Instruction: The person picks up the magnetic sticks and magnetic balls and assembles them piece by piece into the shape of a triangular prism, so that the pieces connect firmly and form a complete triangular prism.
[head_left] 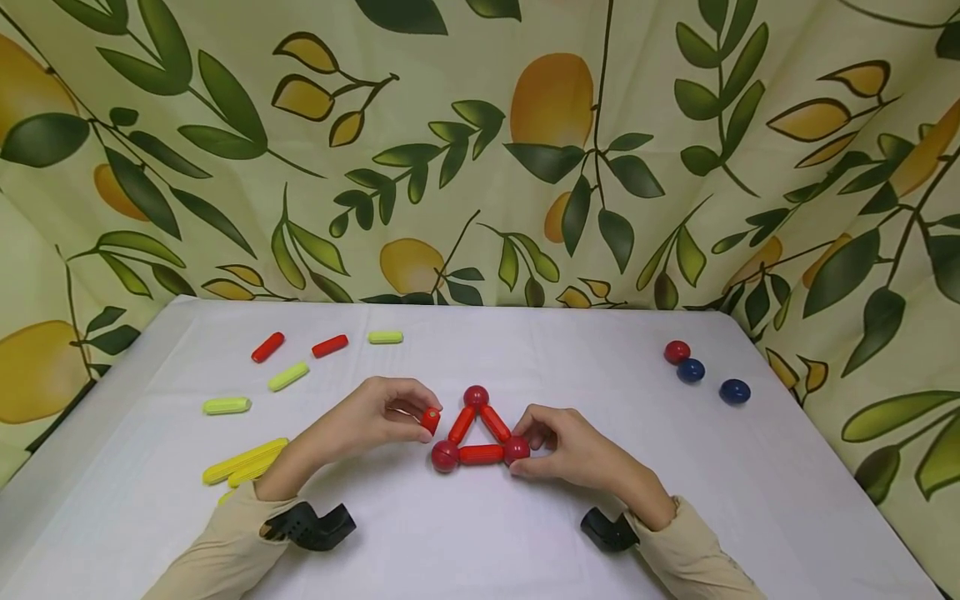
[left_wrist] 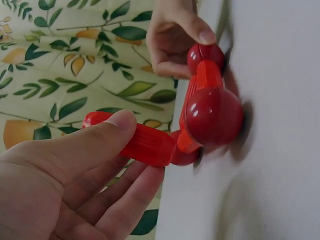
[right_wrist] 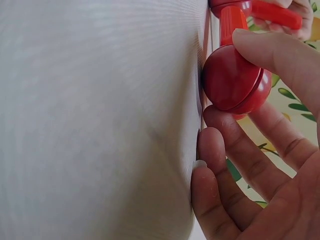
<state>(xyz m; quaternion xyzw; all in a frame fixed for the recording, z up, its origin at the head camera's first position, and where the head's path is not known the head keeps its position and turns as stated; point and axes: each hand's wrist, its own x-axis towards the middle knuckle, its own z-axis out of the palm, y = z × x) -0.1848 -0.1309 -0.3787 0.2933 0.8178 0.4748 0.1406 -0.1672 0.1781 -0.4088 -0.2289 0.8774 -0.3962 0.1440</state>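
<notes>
A triangle of three red rods, such as the bottom red rod (head_left: 481,455), joined by three red balls lies flat on the table. My left hand (head_left: 390,417) pinches a loose red rod (left_wrist: 147,144) between thumb and fingers, just left of the triangle and apart from it in the head view. At the triangle's right corner, my right hand (head_left: 566,446) holds the red ball (right_wrist: 232,82) between thumb and fingertips. The left corner ball (left_wrist: 214,117) looks large in the left wrist view. The top ball (head_left: 476,397) points toward the curtain.
On the white table (head_left: 480,542), loose red rods (head_left: 267,347) and pale green rods (head_left: 227,406) lie at the left. Longer yellow rods (head_left: 243,462) are partly behind the left forearm. A red ball (head_left: 677,352) and two blue balls (head_left: 735,392) sit at the right. A patterned curtain (head_left: 480,167) stands behind.
</notes>
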